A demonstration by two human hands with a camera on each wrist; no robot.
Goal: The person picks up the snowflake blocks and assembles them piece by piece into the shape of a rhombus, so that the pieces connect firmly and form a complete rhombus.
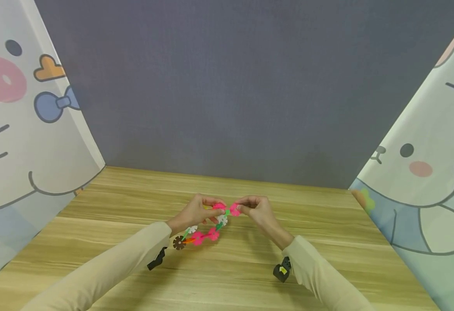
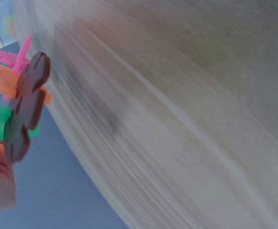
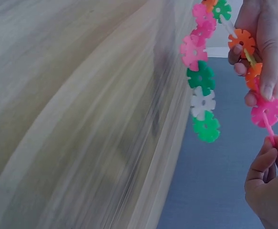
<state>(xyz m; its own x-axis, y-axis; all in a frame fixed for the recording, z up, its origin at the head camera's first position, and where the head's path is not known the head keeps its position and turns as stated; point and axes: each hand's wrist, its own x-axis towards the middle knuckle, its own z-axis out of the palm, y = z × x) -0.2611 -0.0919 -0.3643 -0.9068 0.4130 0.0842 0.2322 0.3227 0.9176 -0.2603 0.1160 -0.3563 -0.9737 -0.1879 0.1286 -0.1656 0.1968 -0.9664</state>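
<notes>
My left hand pinches a pink notched plastic disc, part of a chain of linked snowflake discs. Facing it, my right hand pinches another pink disc, seen edge-on in the right wrist view and touching the first. From the left hand the chain loops down through orange discs, a brown disc, pink discs, a dark green disc and a white disc. A bright green disc forms its free end. The left wrist view shows the brown disc close up.
Both hands are above a wood-grain table. A grey panel rises behind it. Cartoon-printed panels stand at the left and right. Black devices hang at both wrists.
</notes>
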